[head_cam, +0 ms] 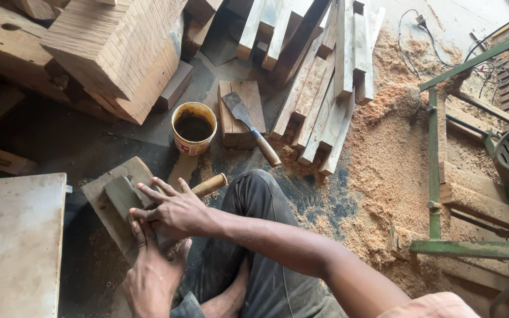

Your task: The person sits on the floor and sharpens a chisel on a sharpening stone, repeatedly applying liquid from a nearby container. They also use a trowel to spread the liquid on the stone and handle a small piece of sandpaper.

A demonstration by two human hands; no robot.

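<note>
Head view, looking down at a person seated on the floor of a wood workshop, legs in dark trousers folded under them.

Lower left of centre: both hands meet over a grey sharpening stone point(120, 194) that lies on a flat wooden block point(104, 203) on the floor. The right hand point(175, 211) comes in from the lower right, forearm crossing the knee; its fingers are spread flat and press down on a tool with a round wooden handle point(210, 185) that sticks out toward the upper right. The tool's blade is hidden under the fingers, so I cannot tell its shape. The left hand point(151, 277) rises from the bottom edge, fingers together, fingertips pressed on the same spot just below the right hand; there is a ring on one finger.

Just above the hands, centre of frame: a small yellow tub point(194, 128) holding dark liquid. Right beside it a short board point(238, 112) with a broad chisel point(250, 126) lying across it, blade toward the upper left, wooden handle toward the lower right.

Top of frame: rough timber blocks point(119, 53) at upper left, a fan of sawn slats point(325, 88) at upper centre. Sawdust point(384, 147) covers the floor on the right. Right edge: a green metal machine frame point(434, 165). Lower left corner: a pale flat panel point(16, 235).
</note>
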